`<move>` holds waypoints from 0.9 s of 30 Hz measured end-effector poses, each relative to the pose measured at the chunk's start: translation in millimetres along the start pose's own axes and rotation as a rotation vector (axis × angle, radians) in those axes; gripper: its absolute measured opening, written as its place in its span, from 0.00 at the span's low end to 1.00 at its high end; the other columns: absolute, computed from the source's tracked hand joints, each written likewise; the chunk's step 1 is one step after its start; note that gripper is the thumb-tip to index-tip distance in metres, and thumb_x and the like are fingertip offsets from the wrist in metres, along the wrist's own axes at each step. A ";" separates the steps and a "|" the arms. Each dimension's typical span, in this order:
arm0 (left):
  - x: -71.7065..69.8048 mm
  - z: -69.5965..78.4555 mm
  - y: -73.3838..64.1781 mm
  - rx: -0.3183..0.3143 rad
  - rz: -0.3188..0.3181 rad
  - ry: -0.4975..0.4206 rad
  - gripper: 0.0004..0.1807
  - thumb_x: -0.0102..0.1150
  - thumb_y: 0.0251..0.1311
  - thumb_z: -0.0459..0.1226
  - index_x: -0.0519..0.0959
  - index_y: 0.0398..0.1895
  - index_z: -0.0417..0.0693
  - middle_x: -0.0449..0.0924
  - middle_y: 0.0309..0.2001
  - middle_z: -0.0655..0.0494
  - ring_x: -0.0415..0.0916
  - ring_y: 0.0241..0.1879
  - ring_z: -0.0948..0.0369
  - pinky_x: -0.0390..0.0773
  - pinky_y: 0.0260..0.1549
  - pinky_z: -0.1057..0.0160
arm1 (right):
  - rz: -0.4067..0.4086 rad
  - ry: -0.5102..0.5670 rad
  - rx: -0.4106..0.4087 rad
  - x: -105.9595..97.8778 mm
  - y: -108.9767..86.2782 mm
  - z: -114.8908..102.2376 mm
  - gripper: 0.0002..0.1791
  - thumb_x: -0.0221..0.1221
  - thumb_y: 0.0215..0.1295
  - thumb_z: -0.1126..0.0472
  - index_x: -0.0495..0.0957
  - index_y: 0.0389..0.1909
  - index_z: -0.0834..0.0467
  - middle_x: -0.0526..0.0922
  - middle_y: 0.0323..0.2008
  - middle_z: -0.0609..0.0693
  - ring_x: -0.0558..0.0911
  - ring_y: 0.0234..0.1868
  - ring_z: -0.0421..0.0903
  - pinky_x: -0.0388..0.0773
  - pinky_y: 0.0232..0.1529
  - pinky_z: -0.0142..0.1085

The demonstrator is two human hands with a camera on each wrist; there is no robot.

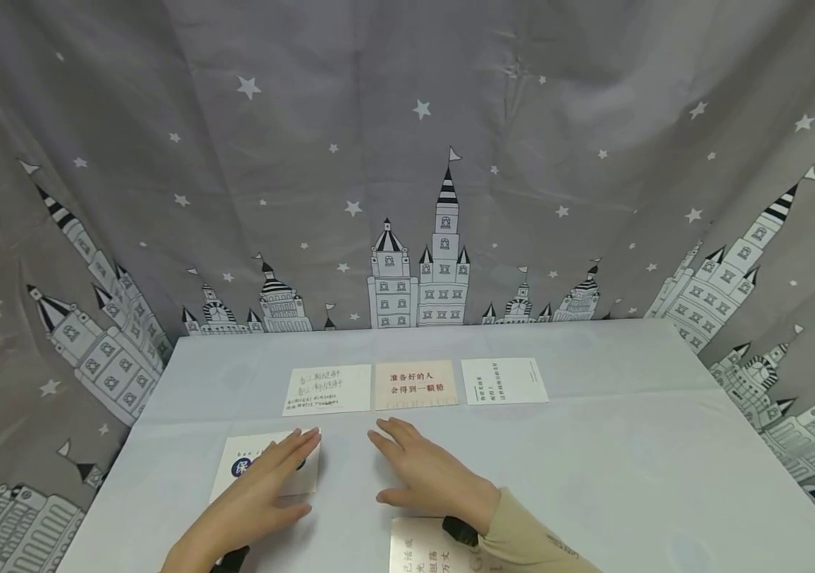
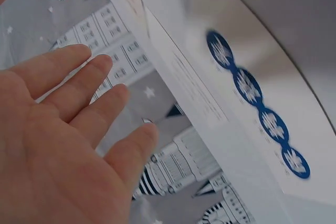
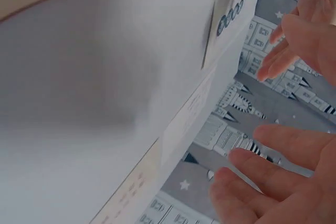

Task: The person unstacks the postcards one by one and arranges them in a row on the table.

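My left hand [image 1: 253, 493] hovers over a white card with blue round characters [image 1: 224, 469], its fingers extended and holding nothing. That card's row of blue circles shows fully in the left wrist view. To the right, my right hand [image 1: 436, 477] is held above the table with fingers spread and nothing in its grasp. Below its wrist lies a cream card with vertical writing [image 1: 415, 549], partly hidden by the sleeve and cut off by the frame. Farther back lie a white handwritten card [image 1: 329, 388], a peach card with red print [image 1: 416, 385] and a white card with black print [image 1: 504, 380].
The three back cards form a row on the white tabletop [image 1: 629, 461]. Behind and beside the table hangs a grey curtain [image 1: 293, 103] printed with castles and stars. A dark wrist strap [image 1: 459, 530] shows at the right sleeve.
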State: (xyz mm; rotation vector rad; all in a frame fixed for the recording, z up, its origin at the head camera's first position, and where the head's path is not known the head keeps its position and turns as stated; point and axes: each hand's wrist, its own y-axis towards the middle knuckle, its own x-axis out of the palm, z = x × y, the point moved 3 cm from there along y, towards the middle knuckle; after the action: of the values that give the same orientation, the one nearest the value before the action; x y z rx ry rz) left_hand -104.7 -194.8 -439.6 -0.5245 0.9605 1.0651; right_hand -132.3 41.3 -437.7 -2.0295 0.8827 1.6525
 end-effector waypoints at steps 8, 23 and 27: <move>15.6 20.3 -0.5 0.146 0.045 0.039 0.47 0.74 0.43 0.40 0.64 0.70 0.46 0.63 0.69 0.48 0.59 0.66 0.44 0.52 0.68 0.58 | -0.006 0.072 0.072 -1.4 -35.5 17.8 0.42 0.65 0.59 0.47 0.61 0.69 0.62 0.60 0.69 0.58 0.61 0.69 0.54 0.64 0.65 0.43; 46.9 54.5 2.9 0.148 -0.111 -0.016 0.48 0.72 0.44 0.41 0.61 0.71 0.46 0.60 0.70 0.51 0.57 0.68 0.48 0.56 0.64 0.46 | 0.036 0.170 0.167 -2.9 -85.0 36.2 0.41 0.65 0.59 0.50 0.61 0.69 0.62 0.60 0.69 0.58 0.61 0.68 0.53 0.69 0.61 0.46; 56.2 59.4 2.9 0.160 -0.155 -0.016 0.49 0.72 0.44 0.42 0.60 0.72 0.45 0.59 0.71 0.50 0.57 0.68 0.47 0.59 0.63 0.44 | 0.057 0.170 0.159 -1.4 -95.3 35.7 0.41 0.65 0.58 0.50 0.62 0.69 0.62 0.61 0.69 0.58 0.63 0.67 0.53 0.69 0.61 0.46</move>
State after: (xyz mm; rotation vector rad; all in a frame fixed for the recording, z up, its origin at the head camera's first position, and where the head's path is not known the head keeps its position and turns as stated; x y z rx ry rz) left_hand -74.8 -120.7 -457.3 -0.4500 0.9656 0.8448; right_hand -94.2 134.3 -454.1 -2.0735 1.1031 1.4039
